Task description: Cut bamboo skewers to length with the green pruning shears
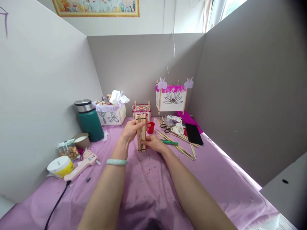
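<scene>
Upright in front of me stands a bundle of pale wooden sticks (140, 136), with dark bands round its top and bottom. My left hand (130, 130), below a pale green bangle (116, 162), grips its upper part, thumb across the front. The fingers of my right hand (154, 143) are closed on its lower right side. Just behind the bundle are a small stick-framed box with dark red trim (142, 111) and a red cup (151, 128), partly covered by my left fingers. A green-handled tool (169, 142) lies beside my right hand.
Loose sticks (187, 154), scissors (165, 128) and a black phone (194, 134) lie right. A lantern with a flower drawing (172, 99) hangs behind. Left stand a teal flask (90, 123), a decorated box (111, 117), a pink glue gun (80, 167) and a white-lidded tub (61, 166).
</scene>
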Available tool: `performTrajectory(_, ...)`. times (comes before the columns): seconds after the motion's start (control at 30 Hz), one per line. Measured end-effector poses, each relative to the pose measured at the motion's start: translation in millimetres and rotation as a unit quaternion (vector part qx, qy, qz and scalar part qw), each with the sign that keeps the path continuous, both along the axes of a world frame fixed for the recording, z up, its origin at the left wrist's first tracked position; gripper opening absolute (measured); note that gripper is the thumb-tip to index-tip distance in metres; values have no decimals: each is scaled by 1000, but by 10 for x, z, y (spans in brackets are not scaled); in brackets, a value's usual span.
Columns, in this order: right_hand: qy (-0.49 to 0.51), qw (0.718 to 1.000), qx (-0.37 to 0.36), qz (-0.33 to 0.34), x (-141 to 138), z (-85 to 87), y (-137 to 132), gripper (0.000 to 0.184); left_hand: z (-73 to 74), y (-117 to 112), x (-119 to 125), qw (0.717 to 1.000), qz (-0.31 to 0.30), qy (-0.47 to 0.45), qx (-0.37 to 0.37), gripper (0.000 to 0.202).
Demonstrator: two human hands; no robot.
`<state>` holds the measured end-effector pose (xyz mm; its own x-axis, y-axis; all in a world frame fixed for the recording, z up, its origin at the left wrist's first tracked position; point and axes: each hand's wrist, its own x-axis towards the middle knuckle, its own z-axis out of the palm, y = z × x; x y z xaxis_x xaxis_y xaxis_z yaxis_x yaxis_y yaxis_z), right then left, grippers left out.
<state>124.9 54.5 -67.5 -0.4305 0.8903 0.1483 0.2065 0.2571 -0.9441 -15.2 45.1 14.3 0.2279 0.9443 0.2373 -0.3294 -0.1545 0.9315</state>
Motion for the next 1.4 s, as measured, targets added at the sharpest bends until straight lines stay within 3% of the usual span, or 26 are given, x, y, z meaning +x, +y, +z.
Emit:
performTrajectory(0.3,-75,997,20,-21,-11,114,-83,21,-29,48,-34,999,14,27,17,36)
performTrajectory(0.4,-72,997,35,23,92,191,-99,19,-24,33,-26,1000,13,22,16,37)
performTrajectory(0.47,-32,997,48,42,212,308,-117,23,-16,25,-26,1000,13,20,15,38)
performTrajectory(0.53,66,996,48,-24,318,463,-135,30,-8,21,-26,1000,12,18,13,39)
performTrajectory(0.63,165,969,119,-141,340,694,-143,29,-5,28,-22,1000,6,16,11,41)
performTrajectory(0.7,181,960,159,-141,248,809,-138,27,-16,43,-19,1000,4,14,16,42)
performTrajectory(0.8,196,966,147,-84,63,908,-126,26,-42,75,-29,1000,9,6,28,40)
performTrajectory(1.0,149,975,160,-33,-8,980,-65,23,-38,95,-79,1000,-2,-8,5,38)
performTrajectory(1.13,133,971,190,-53,26,970,-3,23,-19,96,-87,1000,3,-9,0,39)
performTrajectory(1.4,161,972,160,-54,5,923,22,24,-28,105,-114,999,19,27,8,44)
